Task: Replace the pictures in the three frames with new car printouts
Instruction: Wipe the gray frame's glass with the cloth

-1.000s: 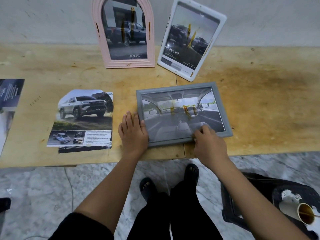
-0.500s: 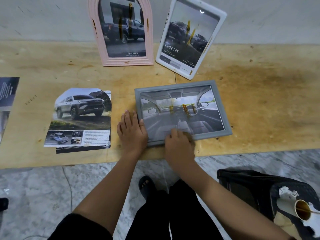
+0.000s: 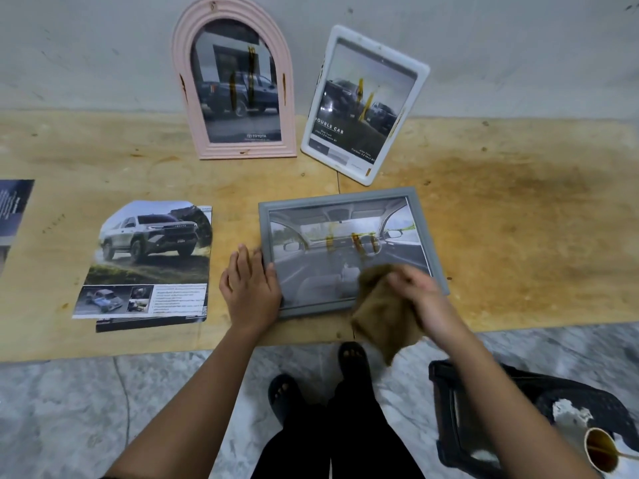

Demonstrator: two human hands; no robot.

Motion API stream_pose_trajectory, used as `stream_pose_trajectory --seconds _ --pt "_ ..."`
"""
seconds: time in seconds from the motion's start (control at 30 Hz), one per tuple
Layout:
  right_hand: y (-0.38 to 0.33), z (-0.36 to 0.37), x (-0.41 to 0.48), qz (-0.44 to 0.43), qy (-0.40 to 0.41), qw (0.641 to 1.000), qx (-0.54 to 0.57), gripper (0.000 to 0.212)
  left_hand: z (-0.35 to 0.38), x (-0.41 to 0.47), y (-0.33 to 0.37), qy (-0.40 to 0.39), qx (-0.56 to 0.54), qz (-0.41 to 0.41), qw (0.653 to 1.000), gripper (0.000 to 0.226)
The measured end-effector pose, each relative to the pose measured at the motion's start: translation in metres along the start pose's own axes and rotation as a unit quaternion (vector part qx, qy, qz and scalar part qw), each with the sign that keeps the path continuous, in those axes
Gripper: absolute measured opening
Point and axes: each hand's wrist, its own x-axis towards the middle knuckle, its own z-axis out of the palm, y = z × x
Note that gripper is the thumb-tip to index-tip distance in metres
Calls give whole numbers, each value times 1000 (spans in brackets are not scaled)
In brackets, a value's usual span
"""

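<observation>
Frames with car pictures are on the wooden table [image 3: 518, 219], three of them, seen from the head camera as I stand beside the person.

The grey frame [image 3: 264, 229] lies flat near the front edge of the table, glass side up, directly before the person. It shows a car interior, and brownish streaks [image 3: 356, 240] sit on the glass.

The left hand [image 3: 250, 288] lies flat on the table just at the left side of this frame. Its fingers are straight and close together, and they touch the frame's left edge.

The right hand [image 3: 418, 292] is over the lower right corner of the same frame. It grips a brown cloth [image 3: 383, 316], which hangs down over the frame's front edge and past the table edge. This hand and the cloth are blurred, so I cannot tell if the cloth touches the glass. The two hands are apart, with the lower part of the frame between them.

Behind, the pink arched frame [image 3: 181, 98] stands upright against the wall [image 3: 518, 46]. The white frame [image 3: 420, 81] leans there just to its right, tilted to one side. Both hold dark pictures of pickup trucks with similar streaks on the glass.

To the left of the left hand, near it but not touching, a car printout [image 3: 148, 257] with a silver vehicle lies flat, on top of another sheet [image 3: 138, 326]. One more dark sheet [image 3: 14, 209] lies at the far left edge of the picture.
</observation>
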Motion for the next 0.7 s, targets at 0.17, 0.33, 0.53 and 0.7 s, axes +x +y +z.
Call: stream_pose_trajectory --seconds 0.17,0.33,0.53,0.7 --pt "-5 -56 32 -89 213 971 -55 20 3 1 11 3 -16 -45 999 60" --pt "28 -40 93 -141 90 849 -501 46 8 -2 16 35 17 -45 998 69" --pt "50 10 107 -94 237 858 -445 41 7 1 17 6 43 -72 996 67" --pt "39 46 116 -69 236 880 -405 40 6 1 18 -7 49 -76 996 58"
